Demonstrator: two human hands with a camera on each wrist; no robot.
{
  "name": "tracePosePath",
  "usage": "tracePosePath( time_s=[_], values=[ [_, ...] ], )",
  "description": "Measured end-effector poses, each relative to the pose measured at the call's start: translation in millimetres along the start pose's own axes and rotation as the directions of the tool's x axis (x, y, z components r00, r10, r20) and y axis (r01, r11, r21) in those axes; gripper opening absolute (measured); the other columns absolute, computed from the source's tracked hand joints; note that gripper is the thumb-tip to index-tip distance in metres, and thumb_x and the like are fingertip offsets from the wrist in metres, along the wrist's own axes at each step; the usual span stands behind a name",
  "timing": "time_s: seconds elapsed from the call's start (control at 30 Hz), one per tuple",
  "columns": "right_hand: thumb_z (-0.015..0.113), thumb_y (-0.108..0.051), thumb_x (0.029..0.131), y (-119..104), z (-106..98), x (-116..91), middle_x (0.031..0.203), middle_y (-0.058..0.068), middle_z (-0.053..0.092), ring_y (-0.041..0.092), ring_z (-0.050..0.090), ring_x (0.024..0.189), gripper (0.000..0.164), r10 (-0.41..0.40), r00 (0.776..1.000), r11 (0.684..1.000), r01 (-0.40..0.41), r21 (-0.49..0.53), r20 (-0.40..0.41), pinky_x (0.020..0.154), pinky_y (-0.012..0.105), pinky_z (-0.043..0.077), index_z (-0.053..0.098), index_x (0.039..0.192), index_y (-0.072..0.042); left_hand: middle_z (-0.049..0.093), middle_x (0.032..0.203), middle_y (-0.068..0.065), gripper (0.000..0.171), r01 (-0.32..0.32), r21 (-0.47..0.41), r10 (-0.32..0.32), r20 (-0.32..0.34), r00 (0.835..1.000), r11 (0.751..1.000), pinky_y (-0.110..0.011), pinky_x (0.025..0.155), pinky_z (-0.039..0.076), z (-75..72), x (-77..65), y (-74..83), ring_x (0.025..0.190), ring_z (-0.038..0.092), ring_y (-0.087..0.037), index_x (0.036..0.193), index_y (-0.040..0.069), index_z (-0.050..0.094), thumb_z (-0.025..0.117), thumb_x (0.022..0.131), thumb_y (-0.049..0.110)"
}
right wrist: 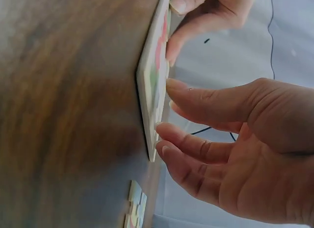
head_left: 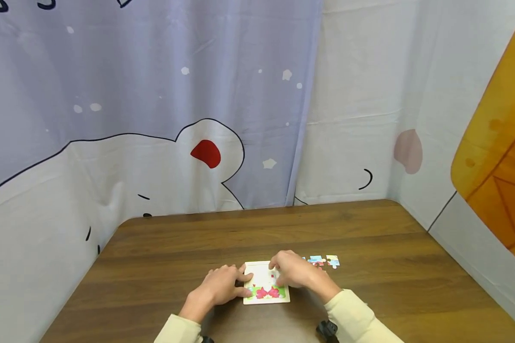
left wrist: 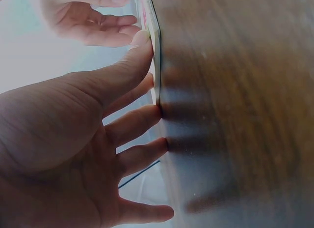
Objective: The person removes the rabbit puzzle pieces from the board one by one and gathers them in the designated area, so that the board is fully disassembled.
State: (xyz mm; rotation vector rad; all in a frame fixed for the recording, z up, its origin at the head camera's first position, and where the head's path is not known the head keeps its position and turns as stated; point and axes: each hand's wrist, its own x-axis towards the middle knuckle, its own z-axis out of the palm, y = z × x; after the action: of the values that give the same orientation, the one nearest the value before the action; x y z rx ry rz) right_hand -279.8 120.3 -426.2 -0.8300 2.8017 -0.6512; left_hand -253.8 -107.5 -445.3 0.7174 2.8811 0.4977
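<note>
Puzzle board (head_left: pixel 267 301), left hand (head_left: pixel 223 284) splayed alongside

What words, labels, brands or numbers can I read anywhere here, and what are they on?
None can be read.
Puzzle board: picture only, no lettering visible.
Loose puzzle pieces: too small to tell.
Curtain: black strokes at the top left are cut off; I can't tell whether they are letters.
</note>
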Motion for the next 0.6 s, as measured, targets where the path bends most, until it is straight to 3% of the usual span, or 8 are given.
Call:
tracePosePath(
  time_s=[0.3,0.6],
  values=[
    [0.074,0.012,0.066,-3.4,5.6,3.5,0.081,0.000,0.062,0.017,0.058,0.084,0.034,-0.052,0.998,0.997,0.054,-0.056,0.031,0.075,0.029,0.050,0.076,0.095,-0.004,0.058,0.140,-0.015,0.051,0.001,-0.021,-0.002,-0.018,1.000,1.000,-0.065,0.087,0.045,-0.1,-3.4,-0.8,0.121,0.056,-0.043,0.128,0.021,0.071,0.077,0.083,0.043],
    [0.077,0.008,0.067,-1.1,5.7,1.2,0.081,-0.001,0.060,0.018,0.056,0.086,0.023,-0.036,0.999,0.996,0.037,-0.079,0.022,0.078,0.032,0.049,0.073,0.083,-0.006,0.056,0.141,-0.016,0.051,-0.017,-0.029,0.017,-0.010,1.000,0.999,-0.062,0.084,0.048,-0.3,-1.0,1.7,0.120,0.058,-0.042,0.128,0.019,0.070,0.077,0.084,0.043]
  ],
)
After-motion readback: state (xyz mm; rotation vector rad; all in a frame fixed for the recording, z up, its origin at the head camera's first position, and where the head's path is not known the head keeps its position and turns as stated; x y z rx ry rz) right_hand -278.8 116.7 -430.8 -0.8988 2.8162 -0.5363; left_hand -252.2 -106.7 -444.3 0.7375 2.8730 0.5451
